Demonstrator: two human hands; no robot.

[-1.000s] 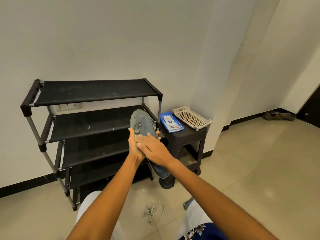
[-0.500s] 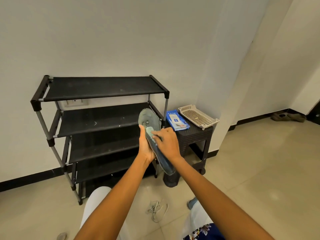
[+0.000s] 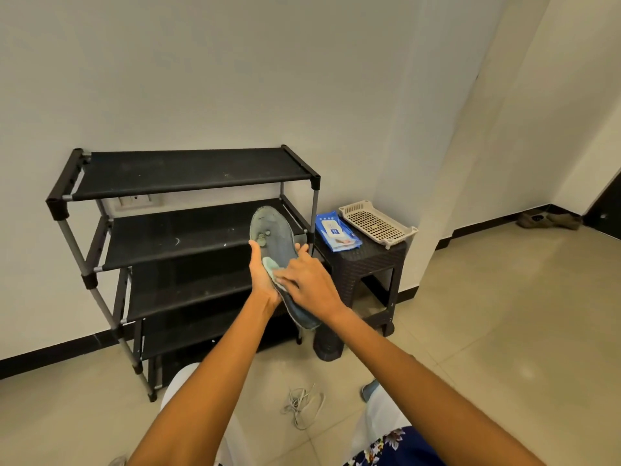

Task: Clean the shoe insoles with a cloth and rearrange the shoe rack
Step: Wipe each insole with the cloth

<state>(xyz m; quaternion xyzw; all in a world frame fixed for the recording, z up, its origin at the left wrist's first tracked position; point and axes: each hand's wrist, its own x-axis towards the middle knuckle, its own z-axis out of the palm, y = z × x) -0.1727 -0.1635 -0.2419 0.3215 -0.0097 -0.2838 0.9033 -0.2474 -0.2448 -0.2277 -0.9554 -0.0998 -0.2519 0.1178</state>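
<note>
A worn grey-blue insole point(image 3: 274, 237) is held upright in front of the black shoe rack point(image 3: 188, 169). My left hand point(image 3: 263, 280) grips it from behind at its middle, thumb along its left edge. My right hand point(image 3: 307, 280) presses a pale green cloth point(image 3: 270, 265) flat against the insole's face, fingers spread over it. The insole's lower end point(image 3: 307, 319) sticks out below my right wrist. The rack's fabric shelves hold no shoes.
A dark wicker stool point(image 3: 366, 264) stands right of the rack, carrying a blue wipes pack point(image 3: 336, 232) and a beige perforated tray point(image 3: 378, 223). White laces point(image 3: 302, 406) lie on the tiled floor near my knees. A pair of shoes point(image 3: 547, 220) sits by the far wall.
My right hand has slid the cloth down the insole and back toward its middle. The view has shifted slightly, so the rack sits a little further right.
</note>
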